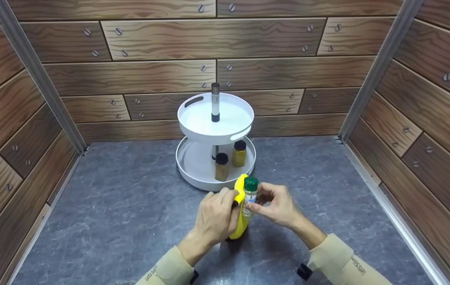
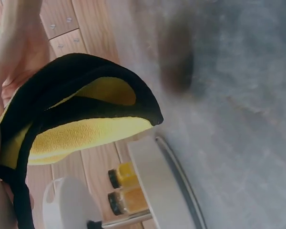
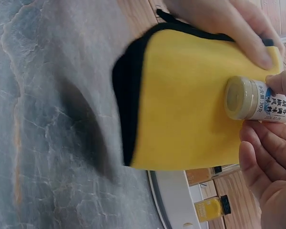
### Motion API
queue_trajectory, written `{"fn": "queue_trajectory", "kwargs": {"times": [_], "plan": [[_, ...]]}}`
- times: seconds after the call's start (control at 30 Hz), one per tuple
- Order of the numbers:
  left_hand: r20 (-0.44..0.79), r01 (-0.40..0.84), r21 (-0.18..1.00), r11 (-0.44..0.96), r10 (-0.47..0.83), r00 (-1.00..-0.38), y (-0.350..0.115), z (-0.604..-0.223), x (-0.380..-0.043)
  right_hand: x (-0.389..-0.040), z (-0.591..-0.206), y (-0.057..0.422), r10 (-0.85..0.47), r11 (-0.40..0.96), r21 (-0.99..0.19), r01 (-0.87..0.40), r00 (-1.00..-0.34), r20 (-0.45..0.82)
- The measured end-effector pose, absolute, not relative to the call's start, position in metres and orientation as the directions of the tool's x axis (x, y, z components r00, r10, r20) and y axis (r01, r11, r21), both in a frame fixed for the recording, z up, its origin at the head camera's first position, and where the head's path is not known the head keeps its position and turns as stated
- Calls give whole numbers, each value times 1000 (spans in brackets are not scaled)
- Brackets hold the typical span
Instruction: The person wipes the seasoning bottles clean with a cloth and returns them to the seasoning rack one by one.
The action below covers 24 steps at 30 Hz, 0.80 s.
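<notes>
My left hand grips a yellow cloth with black edging by its upper part, and the cloth hangs above the table. In the left wrist view the cloth looks folded, with a black-edged loop. Just to its right, my right hand pinches a small clear spice jar with a green cap between thumb and fingers. The right wrist view shows the jar with its base toward the cloth and a printed label; whether they touch I cannot tell.
Behind the hands stands a white two-tier turntable. Its lower tier bears two black-capped spice jars, one brownish and one yellowish. The upper tray surrounds a central post. Wood-patterned walls enclose the grey table.
</notes>
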State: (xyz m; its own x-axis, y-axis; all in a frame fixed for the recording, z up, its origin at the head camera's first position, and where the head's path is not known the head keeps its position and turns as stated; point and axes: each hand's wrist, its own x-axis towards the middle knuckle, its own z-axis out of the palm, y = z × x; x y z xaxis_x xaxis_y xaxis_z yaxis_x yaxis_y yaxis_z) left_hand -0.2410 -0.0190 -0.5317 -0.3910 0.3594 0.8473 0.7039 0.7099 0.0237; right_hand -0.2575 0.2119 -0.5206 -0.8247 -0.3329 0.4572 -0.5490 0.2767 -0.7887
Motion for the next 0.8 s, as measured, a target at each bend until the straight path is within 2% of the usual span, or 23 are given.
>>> {"fn": "queue_trajectory", "kwargs": {"times": [0.23, 0.6, 0.8], "plan": [[861, 692, 55, 720, 317, -397, -17, -523, -244, -254, -527, 208, -354, 299, -775, -557, -819, 452], [816, 735, 58, 676, 392, -425, -12, -540, -233, -261, -531, 213, -273, 283, -697, -659, -752, 600], [795, 749, 54, 660, 426, -432, -12, -547, -228, -262, -527, 213, -222, 325, -693, -644, -764, 606]]}}
